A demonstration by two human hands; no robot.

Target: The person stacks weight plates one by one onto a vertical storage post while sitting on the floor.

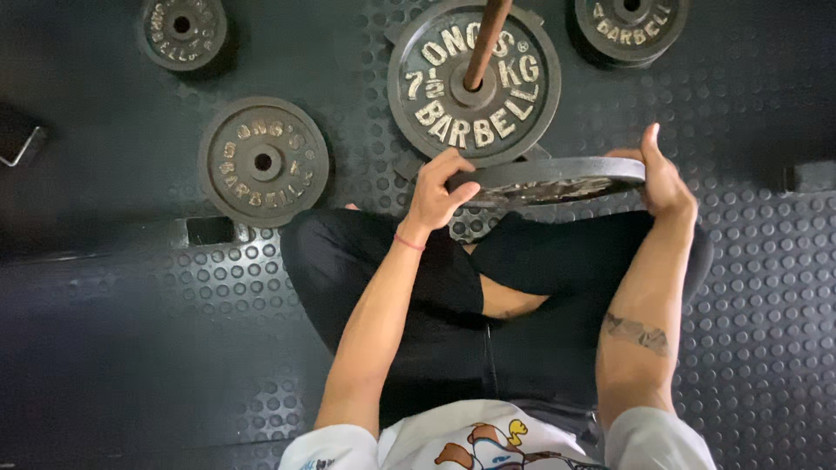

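Over the studded mat (766,287), both hands (435,187) grip a tilted weight plate (557,178).

Dim, even overhead light; soft shadows beside weight plates (264,161); sharp centre; darker, slightly stretched edges

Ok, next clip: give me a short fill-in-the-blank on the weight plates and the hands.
1. The held weight plate is gripped by ____ hands, the left hand and the right hand.
2. A ____ stands through the hole of the large plate on the floor.
3. The rubber floor mat is covered in round ____.

Missing words: both; bar; studs
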